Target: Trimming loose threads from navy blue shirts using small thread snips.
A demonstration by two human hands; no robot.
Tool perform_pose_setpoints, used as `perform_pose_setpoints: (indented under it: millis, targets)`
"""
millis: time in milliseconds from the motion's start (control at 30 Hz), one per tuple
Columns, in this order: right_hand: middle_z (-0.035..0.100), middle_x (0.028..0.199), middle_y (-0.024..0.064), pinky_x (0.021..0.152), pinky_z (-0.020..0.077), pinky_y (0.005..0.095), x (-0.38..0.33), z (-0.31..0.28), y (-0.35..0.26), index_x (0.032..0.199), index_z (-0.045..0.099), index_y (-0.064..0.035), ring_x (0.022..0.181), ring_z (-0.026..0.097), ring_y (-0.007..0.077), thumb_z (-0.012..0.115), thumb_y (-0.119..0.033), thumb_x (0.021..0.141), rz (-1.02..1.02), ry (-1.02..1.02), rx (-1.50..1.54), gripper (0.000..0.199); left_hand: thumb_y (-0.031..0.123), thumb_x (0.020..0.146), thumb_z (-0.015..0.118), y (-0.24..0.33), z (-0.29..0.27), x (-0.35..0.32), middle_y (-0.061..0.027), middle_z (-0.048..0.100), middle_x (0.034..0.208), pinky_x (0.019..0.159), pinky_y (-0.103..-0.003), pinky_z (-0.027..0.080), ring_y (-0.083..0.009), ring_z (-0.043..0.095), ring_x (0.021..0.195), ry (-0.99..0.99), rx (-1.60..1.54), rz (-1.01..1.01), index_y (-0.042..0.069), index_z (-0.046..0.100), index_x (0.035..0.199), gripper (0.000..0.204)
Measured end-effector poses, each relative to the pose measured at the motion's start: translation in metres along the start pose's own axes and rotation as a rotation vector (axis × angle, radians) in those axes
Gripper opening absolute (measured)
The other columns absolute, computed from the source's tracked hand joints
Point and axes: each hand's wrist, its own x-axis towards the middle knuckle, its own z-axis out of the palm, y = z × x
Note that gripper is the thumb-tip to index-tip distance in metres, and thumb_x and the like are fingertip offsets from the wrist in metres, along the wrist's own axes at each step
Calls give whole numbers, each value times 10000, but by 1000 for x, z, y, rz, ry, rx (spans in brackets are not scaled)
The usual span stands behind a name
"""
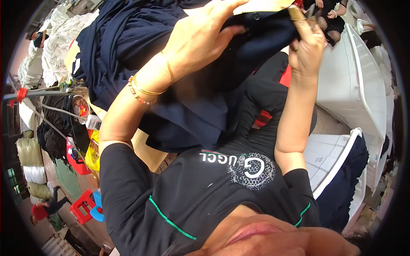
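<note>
A navy garment (273, 32) with a dark button (256, 16) near its upper edge stretches between my hands. Over its left part lies my left hand (200, 40), thumb and fingers spread apart, some fingertips at the picture's top edge. My right hand (306, 49) is closed on the garment's right end, with a yellowish cover on one finger. A small dark metal tool (312, 12), blurred, shows at that hand's fingertips; its kind is unclear. More navy cloth (124, 42) is heaped at the left and hangs down over my lap.
White plastic bins (348, 81) stand at the right, one with navy cloth (348, 183) over its side. White cloth piles (64, 47) lie far left. A metal bar (51, 93), a yellow bag (93, 151) and a red stool (83, 207) are on the left. Other people are farther off.
</note>
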Motion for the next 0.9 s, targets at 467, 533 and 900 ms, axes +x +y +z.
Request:
perform_pose_setpoints:
  millis: [467, 533, 900]
  targets:
    - [723, 907, 34, 703, 512, 256, -39, -7, 44, 1112, 709, -29, 771, 666, 118, 739, -258, 915, -127, -189, -827, 304, 164, 997, 623, -67, 42, -39, -14, 702, 1134, 942, -223, 464, -81, 626, 1020, -79, -1059, -759, -10, 675, 1227, 294]
    - [709, 1033, 104, 753, 547, 350, -47, 6, 32, 1187, 664, -106, 850, 713, 257, 689, -345, 926, -198, -264, -974, 354, 177, 982, 633, -68, 37, -40, -23, 712, 1129, 959, -227, 448, -92, 631, 1038, -82, -999, -828, -4, 693, 1197, 287]
    - [572, 845, 18, 657, 536, 320, -55, 33, 54, 1161, 700, -167, 796, 632, 193, 762, -251, 830, -561, -487, -1196, 347, 178, 969, 631, -72, 35, -45, -52, 725, 1115, 958, -240, 445, -116, 646, 1028, -73, -1103, -820, 4, 712, 1166, 275]
